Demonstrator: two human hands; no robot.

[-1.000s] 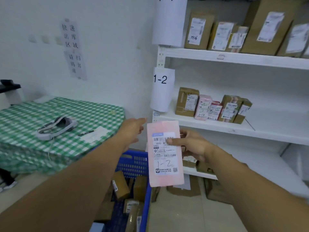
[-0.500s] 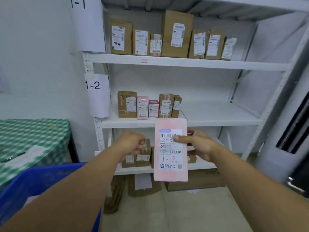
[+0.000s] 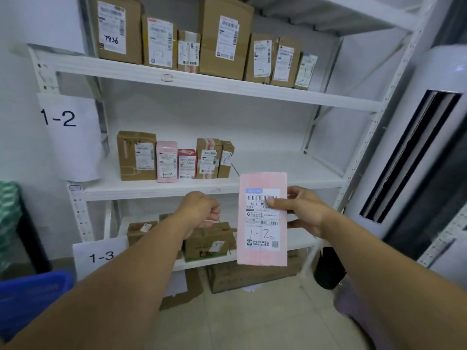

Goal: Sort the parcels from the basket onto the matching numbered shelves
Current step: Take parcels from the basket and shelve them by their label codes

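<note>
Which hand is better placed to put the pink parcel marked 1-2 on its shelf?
Right. The right hand grips the pink parcel, held upright in front of the bare stretch of the 1-2 shelf. The left hand is curled in a fist to the parcel's left, with nothing visible in it.

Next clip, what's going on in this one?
A person's right hand holds up a pink parcel with 1-2 handwritten on its label. The left hand is a fist, holding nothing visible. The parcel is not yet on the shelf marked 1-2, which has bare space on its right.
</note>
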